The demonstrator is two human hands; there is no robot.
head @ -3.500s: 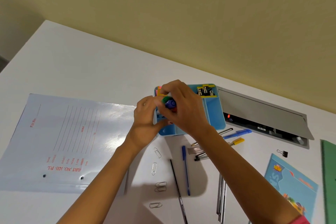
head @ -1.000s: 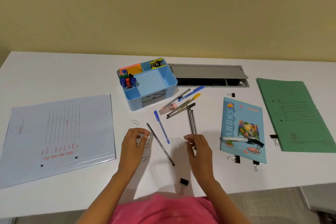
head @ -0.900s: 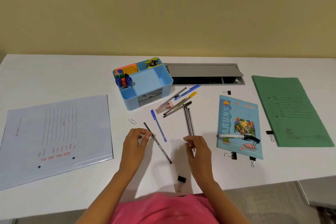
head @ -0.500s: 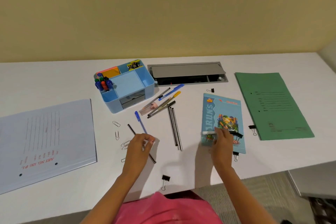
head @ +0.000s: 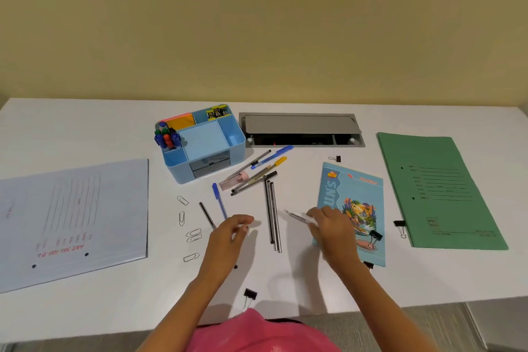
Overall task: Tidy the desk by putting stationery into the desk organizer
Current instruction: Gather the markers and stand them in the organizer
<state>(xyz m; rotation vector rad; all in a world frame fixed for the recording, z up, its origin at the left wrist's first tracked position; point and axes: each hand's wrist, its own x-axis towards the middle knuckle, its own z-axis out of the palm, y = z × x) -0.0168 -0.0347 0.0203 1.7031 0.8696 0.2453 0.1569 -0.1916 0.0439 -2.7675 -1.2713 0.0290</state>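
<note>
At the bottom centre, a black binder clip (head: 250,293) lies on the white surface (head: 285,288) between your forearms.

Your left hand (head: 228,234) sits just above it, at lower centre. The thumb is out and the fingers are loosely curled over the lower half of a black pen (head: 206,214). The pen's end shows below your wrist, but the view does not show whether you actually grip it. A blue pen (head: 218,200) runs under your fingertips too, and paper clips (head: 193,235) lie scattered just left of that hand.

Your right hand (head: 333,226), right of centre, pinches a white marker (head: 298,216). The marker is motion-blurred and points toward the upper left. The hand hangs over the left edge of the blue notebook (head: 351,188). Thin dark pens (head: 273,217) lie side by side between your two hands.

Higher up is a loose heap of pens (head: 257,173), just beside the lower right corner of the desk organizer (head: 237,151). This light blue box stands at centre left, well apart from both hands. Coloured markers (head: 167,136) stand upright in its left compartment, with orange sticky notes (head: 180,122) behind them.

A grey cable hatch (head: 300,126) lies to the organizer's right. A green folder (head: 437,188) is at far right and a pale folder (head: 71,217) at far left.
</note>
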